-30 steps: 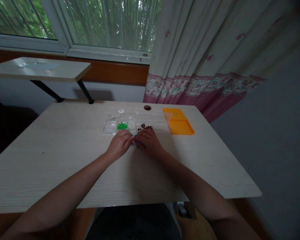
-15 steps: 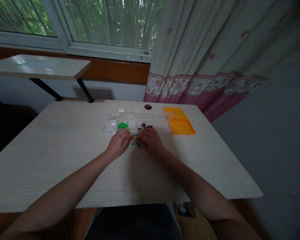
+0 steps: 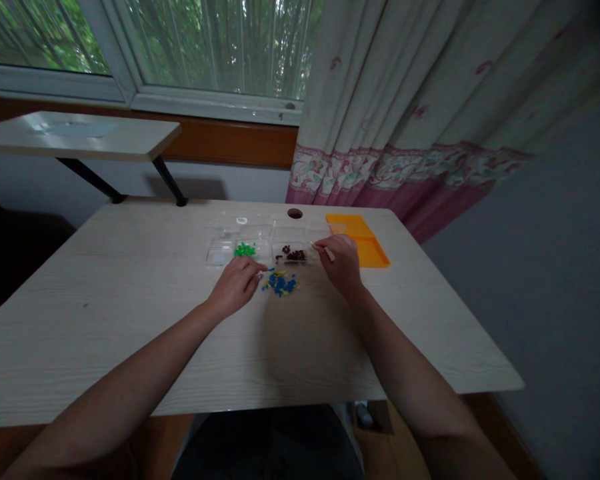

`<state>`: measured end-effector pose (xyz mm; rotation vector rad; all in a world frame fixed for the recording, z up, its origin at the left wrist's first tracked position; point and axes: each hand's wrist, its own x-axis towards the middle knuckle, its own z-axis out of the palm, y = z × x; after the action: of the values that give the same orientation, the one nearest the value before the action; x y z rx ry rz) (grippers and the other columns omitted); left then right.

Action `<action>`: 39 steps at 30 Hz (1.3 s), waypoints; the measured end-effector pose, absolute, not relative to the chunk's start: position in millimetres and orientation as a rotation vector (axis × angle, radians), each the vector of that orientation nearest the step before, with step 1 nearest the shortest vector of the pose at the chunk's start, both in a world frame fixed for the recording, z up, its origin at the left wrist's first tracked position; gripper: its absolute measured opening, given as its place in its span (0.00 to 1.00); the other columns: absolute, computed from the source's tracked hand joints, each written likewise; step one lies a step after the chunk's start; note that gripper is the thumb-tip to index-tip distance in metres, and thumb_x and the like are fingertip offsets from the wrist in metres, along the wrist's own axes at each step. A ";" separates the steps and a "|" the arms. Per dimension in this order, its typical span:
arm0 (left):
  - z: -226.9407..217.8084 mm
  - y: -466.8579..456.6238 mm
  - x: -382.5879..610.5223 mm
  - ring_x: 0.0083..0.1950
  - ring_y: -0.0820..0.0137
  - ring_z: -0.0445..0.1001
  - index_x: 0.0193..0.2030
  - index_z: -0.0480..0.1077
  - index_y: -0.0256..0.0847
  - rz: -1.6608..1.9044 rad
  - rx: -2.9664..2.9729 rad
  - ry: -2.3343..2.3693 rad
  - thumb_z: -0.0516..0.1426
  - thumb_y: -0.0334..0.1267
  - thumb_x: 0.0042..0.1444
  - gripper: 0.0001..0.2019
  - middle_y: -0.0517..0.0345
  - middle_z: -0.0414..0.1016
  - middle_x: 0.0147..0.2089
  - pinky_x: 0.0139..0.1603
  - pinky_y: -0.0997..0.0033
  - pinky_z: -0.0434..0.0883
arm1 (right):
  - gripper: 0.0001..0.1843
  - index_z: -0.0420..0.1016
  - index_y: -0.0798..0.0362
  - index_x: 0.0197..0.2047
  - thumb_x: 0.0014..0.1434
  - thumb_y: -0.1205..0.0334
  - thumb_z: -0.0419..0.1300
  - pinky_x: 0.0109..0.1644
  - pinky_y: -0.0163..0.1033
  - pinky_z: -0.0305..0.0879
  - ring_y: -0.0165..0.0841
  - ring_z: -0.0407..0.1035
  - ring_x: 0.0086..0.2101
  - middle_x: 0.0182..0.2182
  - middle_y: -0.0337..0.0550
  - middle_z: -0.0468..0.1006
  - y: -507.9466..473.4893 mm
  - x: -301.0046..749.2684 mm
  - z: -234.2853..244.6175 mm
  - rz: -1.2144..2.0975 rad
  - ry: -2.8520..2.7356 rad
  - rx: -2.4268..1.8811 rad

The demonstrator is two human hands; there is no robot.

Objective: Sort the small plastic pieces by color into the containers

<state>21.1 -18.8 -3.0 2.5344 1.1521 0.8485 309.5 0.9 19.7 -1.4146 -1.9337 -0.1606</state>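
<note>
Flanking a loose pile of blue and yellow pieces (image 3: pixel 281 284) on the bench (image 3: pixel 190 353), my grips stand apart. My left grip (image 3: pixel 237 279) has its fingers nearly together beside the pile; I cannot tell whether it has hold of a piece. My right grip (image 3: pixel 341 263) is pinched at the right end of the clear divided box (image 3: pixel 221 253), its contents unclear to me. Green pieces (image 3: pixel 245 250) and dark brown pieces (image 3: pixel 296 255) lie inside the box, near an orange tray (image 3: pixel 373 253).

Loose pieces (image 3: pixel 281 285) lie on the desk (image 3: pixel 290 367), before what look like trays (image 3: pixel 264 252); a case (image 3: pixel 371 253) lies to their right.
</note>
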 end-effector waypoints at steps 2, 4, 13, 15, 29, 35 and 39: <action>-4.7 -18.1 21.3 0.49 0.61 0.67 0.56 0.71 0.43 0.831 2.549 1.158 0.49 0.34 0.67 0.15 0.49 0.69 0.44 0.54 0.57 0.67 | 0.13 0.78 0.50 0.37 0.67 0.55 0.54 0.50 0.45 0.57 0.40 0.68 0.42 0.36 0.45 0.80 1.6 310.2 18.1 -0.171 -1.925 -1.434; -5.5 -17.7 21.6 0.49 0.61 0.67 0.57 0.71 0.44 0.803 2.568 1.166 0.49 0.34 0.67 0.16 0.49 0.68 0.44 0.53 0.57 0.67 | 0.13 0.78 0.50 0.38 0.67 0.55 0.54 0.50 0.45 0.56 0.40 0.68 0.42 0.36 0.45 0.80 1.6 308.7 15.9 -0.176 -1.943 -1.456; -5.2 -17.5 22.5 0.48 0.60 0.67 0.53 0.74 0.43 0.761 2.605 1.191 0.53 0.39 0.66 0.13 0.49 0.68 0.44 0.50 0.58 0.67 | 0.13 0.78 0.50 0.37 0.66 0.56 0.54 0.48 0.44 0.55 0.39 0.69 0.42 0.37 0.44 0.82 4.8 313.6 7.5 -0.203 -1.882 -1.555; -4.3 -17.5 22.2 0.48 0.60 0.67 0.51 0.74 0.43 0.749 2.594 1.198 0.54 0.39 0.66 0.12 0.50 0.68 0.44 0.51 0.58 0.67 | 0.13 0.79 0.50 0.37 0.66 0.57 0.55 0.48 0.44 0.55 0.40 0.69 0.41 0.37 0.45 0.82 6.3 316.9 5.8 -0.209 -1.851 -1.587; -3.5 -18.3 24.3 0.45 0.60 0.68 0.41 0.71 0.39 0.758 2.563 1.240 0.56 0.39 0.64 0.06 0.50 0.69 0.40 0.49 0.58 0.67 | 0.11 0.80 0.51 0.35 0.64 0.58 0.57 0.48 0.45 0.55 0.41 0.68 0.43 0.37 0.45 0.82 10.6 324.1 -5.5 -0.225 -1.896 -1.691; -4.4 -17.3 24.3 0.45 0.60 0.68 0.40 0.71 0.38 0.795 2.563 1.217 0.55 0.40 0.66 0.08 0.50 0.70 0.39 0.48 0.58 0.67 | 0.12 0.80 0.51 0.35 0.65 0.59 0.57 0.48 0.45 0.54 0.41 0.67 0.44 0.40 0.47 0.81 9.2 322.9 -4.8 -0.238 -1.957 -1.733; -2.1 -17.4 24.4 0.42 0.62 0.69 0.38 0.70 0.38 0.885 2.493 1.227 0.53 0.39 0.66 0.09 0.51 0.71 0.37 0.45 0.61 0.67 | 0.14 0.80 0.51 0.36 0.67 0.58 0.55 0.48 0.45 0.55 0.41 0.67 0.44 0.39 0.46 0.81 7.8 320.8 0.0 -0.235 -1.941 -1.714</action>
<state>24.4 -17.4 -2.1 2.4930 1.2267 0.8849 320.8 7.8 0.0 -1.7137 -1.9407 -0.2348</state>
